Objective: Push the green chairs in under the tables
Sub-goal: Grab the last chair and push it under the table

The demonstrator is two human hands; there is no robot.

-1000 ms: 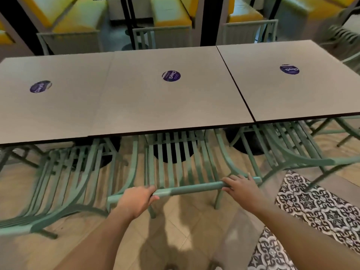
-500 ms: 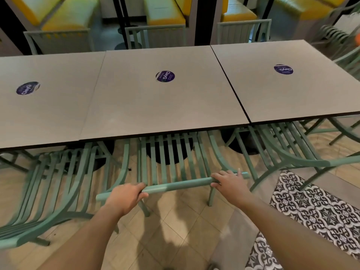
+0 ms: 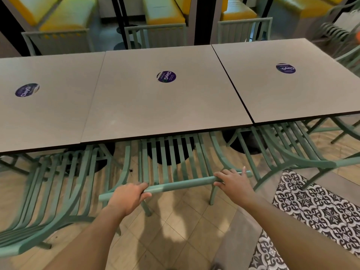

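The middle chair's top rail (image 3: 181,185) is grasped by both hands, left hand (image 3: 126,199) at 7 o'clock, right hand (image 3: 232,183) at 4; uneven pushing could skew it into the neighbouring chair (image 3: 292,152)

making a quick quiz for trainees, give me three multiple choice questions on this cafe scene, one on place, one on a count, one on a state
1. Where are both hands?
A. on the top rail of the middle green chair
B. flat on the middle table
C. on the patterned rug

2. How many round purple stickers show on the tabletops?
A. one
B. three
C. five

3. How does the left hand meet the rail?
A. hovers clear of it
B. grips it
C. rests on it palm up

Answers:
1 A: left hand and right hand hold the top rail.
2 B: one purple sticker on each of the three tables.
3 B: its fingers curl round the rail.
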